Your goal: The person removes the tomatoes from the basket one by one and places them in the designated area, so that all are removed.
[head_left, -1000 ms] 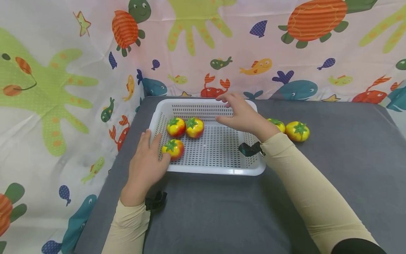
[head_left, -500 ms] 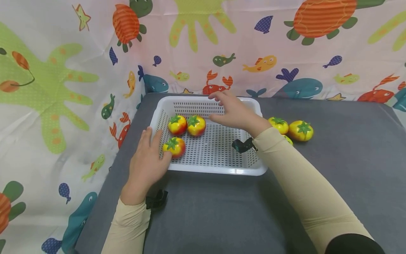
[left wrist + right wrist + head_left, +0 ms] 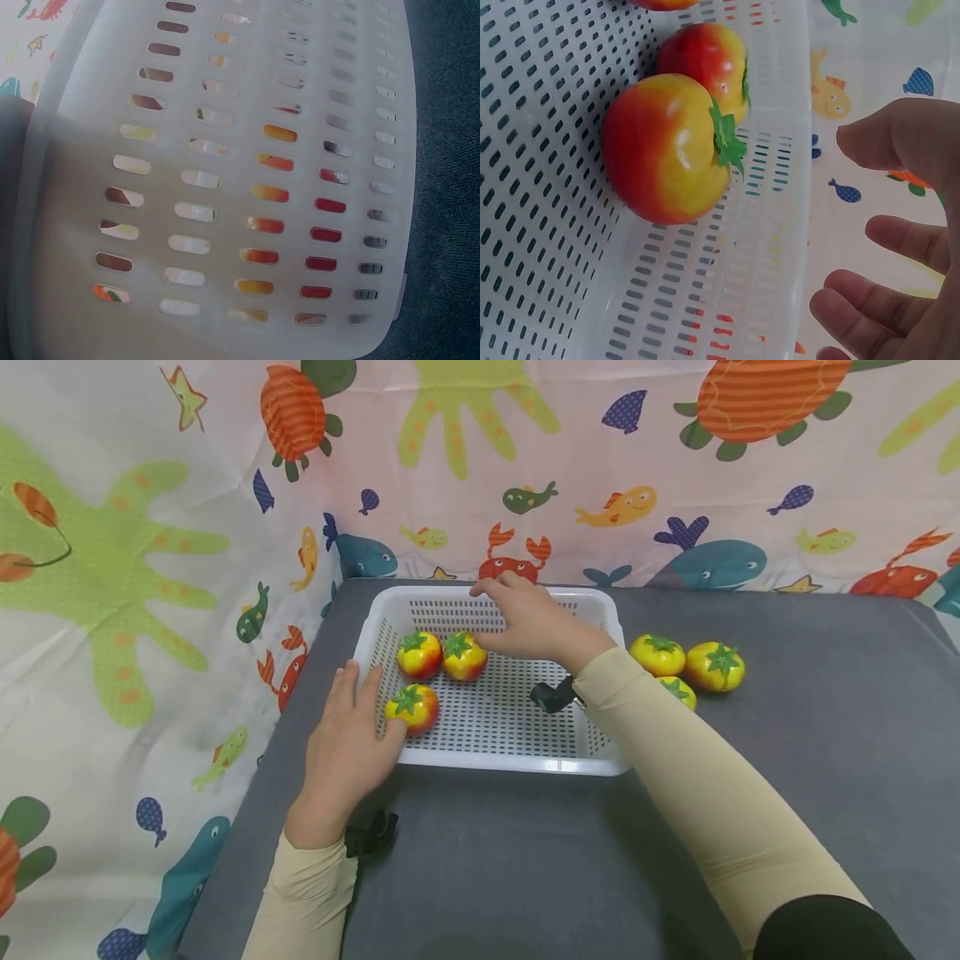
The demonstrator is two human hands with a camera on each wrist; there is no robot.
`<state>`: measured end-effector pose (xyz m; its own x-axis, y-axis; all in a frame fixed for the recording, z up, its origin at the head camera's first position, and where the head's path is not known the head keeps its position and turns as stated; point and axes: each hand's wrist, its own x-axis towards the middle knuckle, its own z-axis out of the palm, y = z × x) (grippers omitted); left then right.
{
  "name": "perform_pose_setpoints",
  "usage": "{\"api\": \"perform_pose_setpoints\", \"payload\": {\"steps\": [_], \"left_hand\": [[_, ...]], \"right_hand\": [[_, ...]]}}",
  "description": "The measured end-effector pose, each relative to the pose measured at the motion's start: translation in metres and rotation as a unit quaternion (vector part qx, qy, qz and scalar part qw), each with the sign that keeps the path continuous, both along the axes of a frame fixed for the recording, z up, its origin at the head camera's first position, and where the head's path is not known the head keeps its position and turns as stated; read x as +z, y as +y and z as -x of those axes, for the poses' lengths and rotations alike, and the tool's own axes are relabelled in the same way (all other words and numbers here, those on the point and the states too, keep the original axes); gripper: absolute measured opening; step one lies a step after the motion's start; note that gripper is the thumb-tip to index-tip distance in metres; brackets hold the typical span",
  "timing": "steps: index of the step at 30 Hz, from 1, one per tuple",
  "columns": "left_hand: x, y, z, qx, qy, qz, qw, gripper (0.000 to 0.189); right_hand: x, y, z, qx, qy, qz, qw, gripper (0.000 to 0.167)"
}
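Observation:
A white perforated plastic basket [image 3: 517,762] holds three yellow-and-red toy tomatoes with green leafy tops: a back-left tomato [image 3: 419,655], a tomato [image 3: 465,662] beside it, and a front tomato [image 3: 412,708]. My left hand [image 3: 347,752] lies on the basket's left rim, its thumb beside the front tomato. Over the back of the basket, my right hand [image 3: 531,620] hovers with fingers apart and holds nothing. Its thumb tip comes close to the second tomato [image 3: 667,150]; the right wrist view shows a gap between them. The left wrist view shows only the slotted basket wall [image 3: 232,176] and coloured glimpses behind.
Right of the basket, three more toy tomatoes sit together: one tomato [image 3: 657,654], another tomato [image 3: 715,667] and a partly covered tomato [image 3: 678,692] behind the right sleeve. Everything stands on a grey cloth-covered table [image 3: 495,852]. A sea-animal curtain [image 3: 465,510] borders the back and left.
My right hand has drifted left over the basket, toward the second tomato, uncovering more of the tomatoes on the right. My left hand stays on the rim. The view has shifted slightly.

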<state>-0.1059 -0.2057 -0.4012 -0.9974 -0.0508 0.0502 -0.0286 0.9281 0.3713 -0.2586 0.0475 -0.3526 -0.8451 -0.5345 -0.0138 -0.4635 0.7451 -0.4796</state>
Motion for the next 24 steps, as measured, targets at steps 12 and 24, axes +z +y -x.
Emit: {"api": "perform_pose_setpoints", "payload": {"steps": [12,24], "left_hand": [[-0.004,-0.004,0.0,0.002,-0.001,-0.002,1.0,0.08],[-0.004,-0.006,0.004,-0.001,0.021,-0.003,0.9998,0.08]], "right_hand": [[-0.008,-0.017,0.007,0.023,-0.003,-0.031,0.9993,0.067],[-0.022,-0.023,0.012,0.011,-0.03,-0.06,0.9977,0.087]]}}
